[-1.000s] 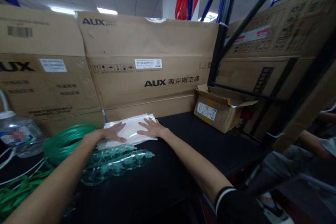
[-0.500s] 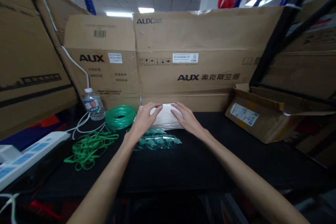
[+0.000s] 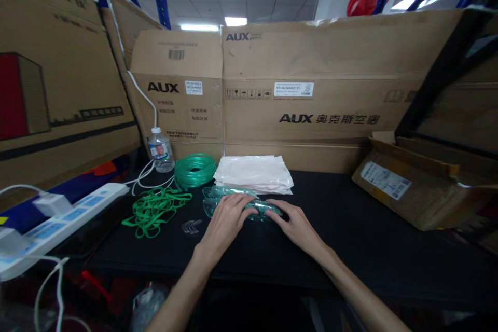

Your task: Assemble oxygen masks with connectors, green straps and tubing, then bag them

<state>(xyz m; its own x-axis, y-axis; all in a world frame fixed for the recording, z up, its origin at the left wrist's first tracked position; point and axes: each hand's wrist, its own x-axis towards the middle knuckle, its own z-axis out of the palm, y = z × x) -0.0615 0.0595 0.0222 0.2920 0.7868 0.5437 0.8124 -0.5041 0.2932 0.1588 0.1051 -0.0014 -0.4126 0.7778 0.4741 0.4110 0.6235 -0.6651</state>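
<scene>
1. Far out to the left of the left hand, a white power strip (image 3: 73,219) with plugs in it runs along the table's edge.
2. Closer in, a tangle of green bands (image 3: 155,210) spreads out to the left of that hand, with a capped bottle (image 3: 161,151) standing beyond it.
3. Just beside the left wrist lie small clear curved pieces (image 3: 191,226); farther out, a coil of green tubing (image 3: 194,180) lies flat.
4. Here's the left hand (image 3: 229,218), fingers over the near row of clear green plastic pieces (image 3: 260,208).
5. Those pieces lie between and under the hands, and right behind them sits a stack of white packets (image 3: 252,171).
6. And the right hand (image 3: 298,224), apart from the left, has its fingertips at the row's right end; with fingers in the way, I can't tell whether either hand actually grips.
7. Well off to the right of the right hand, an open carton (image 3: 416,194) rests, flaps up.
</scene>
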